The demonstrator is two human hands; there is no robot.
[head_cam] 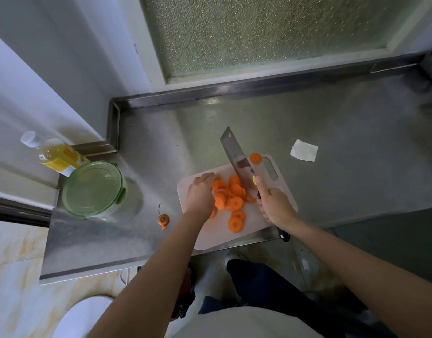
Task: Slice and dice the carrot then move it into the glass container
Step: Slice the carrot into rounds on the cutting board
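Note:
Several round carrot slices point(230, 200) lie piled on a pale cutting board point(263, 217) on the steel counter. One slice point(255, 158) sits apart at the board's far edge. My left hand point(200, 193) rests over the left side of the pile, fingers curved down onto the slices. My right hand point(273, 203) grips the black handle of a cleaver point(234, 157), index finger stretched along the blade, which stands in the pile's right side. The glass container point(95, 189) with a green clip lid on stands at the left of the counter.
A cut carrot top point(163, 219) lies on the steel counter point(344, 142) between container and board. A yellow oil bottle point(53, 154) lies behind the container. A folded white tissue point(304, 150) sits at the far right of the board.

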